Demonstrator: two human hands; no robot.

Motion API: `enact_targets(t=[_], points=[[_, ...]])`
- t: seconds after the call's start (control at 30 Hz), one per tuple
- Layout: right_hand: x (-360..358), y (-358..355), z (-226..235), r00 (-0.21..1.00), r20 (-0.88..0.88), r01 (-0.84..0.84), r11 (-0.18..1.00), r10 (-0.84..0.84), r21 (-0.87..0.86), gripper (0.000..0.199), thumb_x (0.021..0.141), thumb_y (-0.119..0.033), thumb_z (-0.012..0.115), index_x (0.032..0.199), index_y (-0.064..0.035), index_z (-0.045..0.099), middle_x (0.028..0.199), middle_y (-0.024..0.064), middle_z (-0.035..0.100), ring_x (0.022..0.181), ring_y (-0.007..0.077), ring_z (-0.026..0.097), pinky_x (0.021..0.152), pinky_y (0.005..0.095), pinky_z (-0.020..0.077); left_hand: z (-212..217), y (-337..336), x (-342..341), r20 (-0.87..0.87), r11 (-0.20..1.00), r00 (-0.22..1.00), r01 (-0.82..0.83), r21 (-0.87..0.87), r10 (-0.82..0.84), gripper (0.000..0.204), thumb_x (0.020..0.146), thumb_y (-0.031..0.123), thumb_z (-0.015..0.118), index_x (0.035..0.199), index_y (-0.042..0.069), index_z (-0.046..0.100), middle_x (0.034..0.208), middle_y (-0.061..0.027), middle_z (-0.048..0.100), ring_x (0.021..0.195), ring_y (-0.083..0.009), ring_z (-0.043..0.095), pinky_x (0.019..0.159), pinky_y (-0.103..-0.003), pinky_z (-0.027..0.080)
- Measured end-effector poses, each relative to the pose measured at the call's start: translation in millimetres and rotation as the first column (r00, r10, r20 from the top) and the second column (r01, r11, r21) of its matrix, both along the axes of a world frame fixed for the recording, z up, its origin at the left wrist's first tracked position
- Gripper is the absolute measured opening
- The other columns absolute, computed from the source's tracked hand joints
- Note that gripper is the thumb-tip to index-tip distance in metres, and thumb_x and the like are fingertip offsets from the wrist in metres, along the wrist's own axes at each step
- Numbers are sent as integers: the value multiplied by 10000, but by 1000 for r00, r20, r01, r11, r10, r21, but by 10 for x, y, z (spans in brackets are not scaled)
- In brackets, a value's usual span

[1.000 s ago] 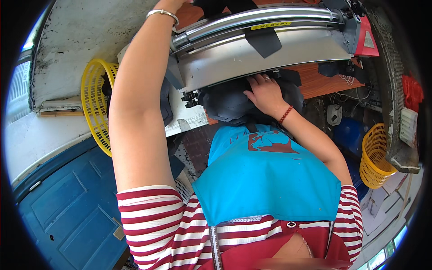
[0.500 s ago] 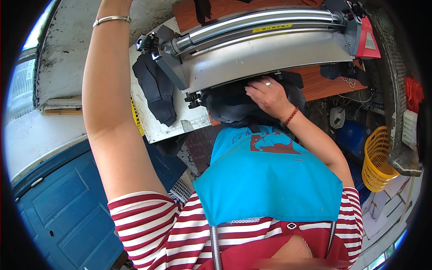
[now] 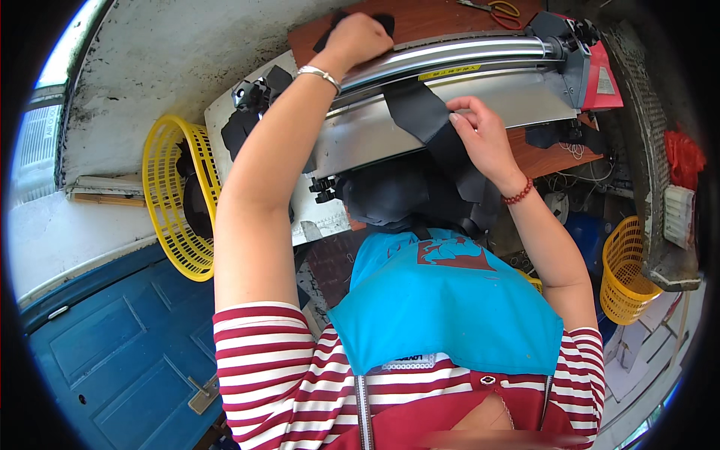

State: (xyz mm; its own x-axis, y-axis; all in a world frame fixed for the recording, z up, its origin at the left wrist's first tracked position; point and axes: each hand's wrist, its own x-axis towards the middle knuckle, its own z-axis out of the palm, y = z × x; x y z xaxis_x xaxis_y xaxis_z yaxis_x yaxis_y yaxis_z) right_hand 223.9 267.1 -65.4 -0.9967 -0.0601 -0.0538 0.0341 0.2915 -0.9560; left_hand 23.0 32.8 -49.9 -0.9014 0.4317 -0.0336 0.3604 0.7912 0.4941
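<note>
My left hand (image 3: 358, 39) is closed on a thin black sheet piece (image 3: 386, 24) at the far side of a machine with a shiny metal roller (image 3: 450, 52). Its fingers are mostly hidden from above. My right hand (image 3: 480, 135) pinches the edge of another flat black piece (image 3: 417, 111) between thumb and fingers. That piece lies on the sloping metal plate (image 3: 352, 133), its far end at the roller. Nearer to me, below the plate, a pile of black pieces (image 3: 390, 191) rests against my blue apron (image 3: 450, 315).
A yellow basket (image 3: 154, 172) holding black pieces stands left, beside my forearm. Another yellow basket (image 3: 628, 277) is low at right. Scissors with red and yellow handles (image 3: 506, 13) lie on the brown tabletop (image 3: 427, 19). The machine's red end housing (image 3: 602, 79) is at right.
My left hand has swung right and nearer, to the roller's far side. My right hand has risen from the pile, and a black piece now lies on the plate. The left basket shows.
</note>
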Motion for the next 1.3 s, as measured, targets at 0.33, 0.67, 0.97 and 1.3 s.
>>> enact_targets(t=[0.33, 0.67, 0.97, 1.3], points=[[-191, 148, 102, 979, -202, 86, 820, 37, 566, 177, 940, -155, 684, 1098, -78, 664, 943, 135, 733, 797, 328, 707, 692, 411, 551, -252, -2, -151, 398, 971, 902, -222, 95, 167, 266, 758, 295, 835, 851, 55, 770, 836, -66, 717, 782, -183, 658, 743, -323, 534], [597, -107, -574, 825, -285, -267, 781, 488, 565, 248, 858, -154, 765, 1078, -68, 689, 1014, 105, 686, 934, 302, 677, 796, 395, 549, 865, -324, -487, 546, 699, 799, -540, 469, 252, 165, 894, 62, 713, 1019, 96, 611, 935, -58, 606, 911, -200, 587, 663, -352, 539], [584, -392, -918, 817, -334, -205, 777, 471, 595, 220, 855, -171, 762, 1034, -66, 687, 1046, 89, 666, 1027, 323, 608, 932, 447, 475, 1733, -766, -208, 404, 623, 875, -476, 621, 265, 206, 924, -9, 581, 1093, 98, 529, 835, -35, 551, 700, -152, 574, 522, -294, 541], [392, -70, 14, 998, -60, -32, 999, 32, 0, 168, 953, -74, 682, 1087, -4, 609, 797, 153, 709, 720, 233, 702, 677, 312, 528, 1522, -463, -38, -268, 820, 895, -162, 549, 356, 516, 928, -100, 437, 1325, 132, 673, 1206, -176, 715, 800, -209, 680, 638, -334, 576]])
